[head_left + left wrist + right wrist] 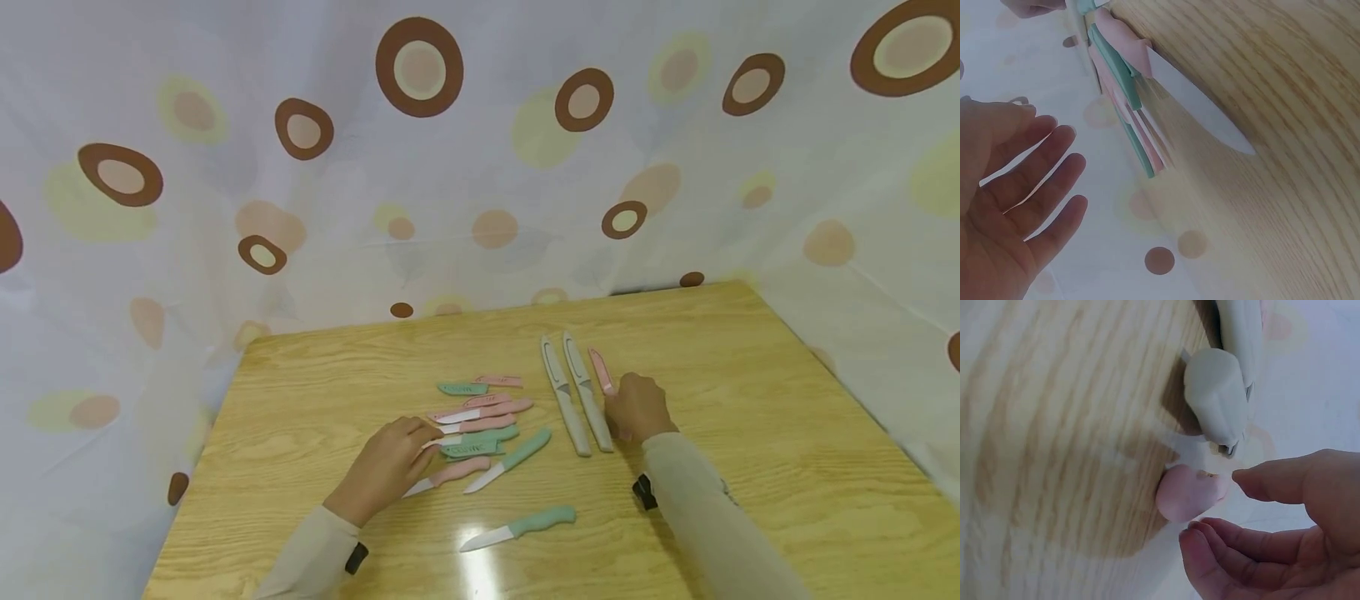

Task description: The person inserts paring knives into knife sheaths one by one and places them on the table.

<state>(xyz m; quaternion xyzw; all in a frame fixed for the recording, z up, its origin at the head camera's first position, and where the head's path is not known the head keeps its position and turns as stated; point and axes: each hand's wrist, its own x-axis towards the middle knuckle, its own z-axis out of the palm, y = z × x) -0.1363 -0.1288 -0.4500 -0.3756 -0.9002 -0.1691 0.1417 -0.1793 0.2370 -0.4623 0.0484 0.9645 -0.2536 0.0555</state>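
Observation:
My left hand (390, 462) hovers at the left side of a cluster of small pink and green knives, its fingers relaxed and spread, holding nothing. Within that cluster lie a pink-handled knife (461, 471) with a bare white blade and a green-handled knife (527, 450). On the right, my right hand (637, 407) has thumb and fingertips on either side of the handle of a pink knife (1188, 494). Its blade end wears a pink sheath (600, 368), pointing to the back. Left of it lie two larger grey knives (566, 400), side by side in sheaths.
A loose green sheath (461, 388) and a pink sheath (501, 382) lie behind the cluster. Nearer the front, another green-handled knife (543, 520) lies alone with its blade bare. A patterned white sheet (465, 167) hangs behind the wooden table (750, 400) and along its sides.

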